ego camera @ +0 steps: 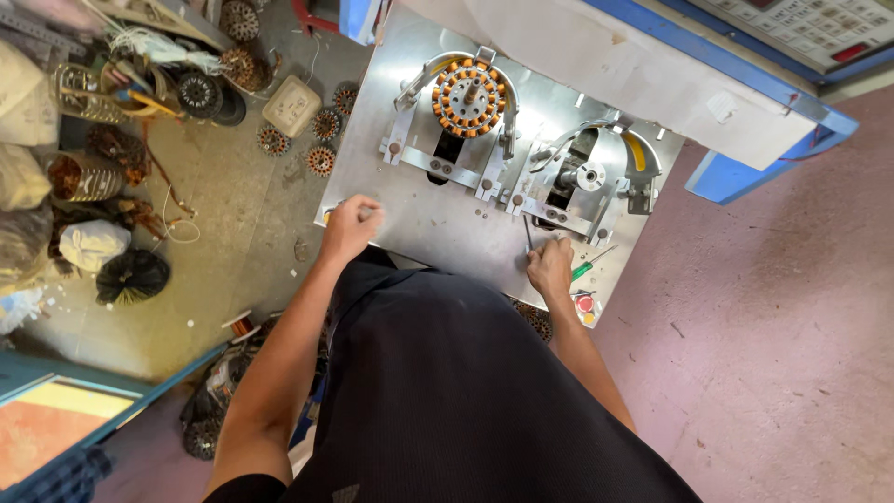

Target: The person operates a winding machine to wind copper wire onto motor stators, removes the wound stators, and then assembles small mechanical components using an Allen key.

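I look down on a metal work plate (438, 219) with two winding fixtures. The left fixture holds a round stator (472, 97) with orange copper coils. The right fixture (596, 177) shows a bare metal hub. My left hand (351, 226) rests closed on the plate's near-left corner; what it holds is hidden. My right hand (551, 266) sits at the plate's front edge, fingers closed around a thin dark tool (528, 233) that points toward the fixtures. A green-handled screwdriver (590, 265) lies just right of that hand.
Several stators (321, 160) and wire scraps lie on the floor to the left, with a beige box (291, 105) and bags (93, 244). A blue-framed machine (745, 168) with a control panel (810, 28) stands behind. Red and yellow buttons (586, 309) sit at the plate's front right.
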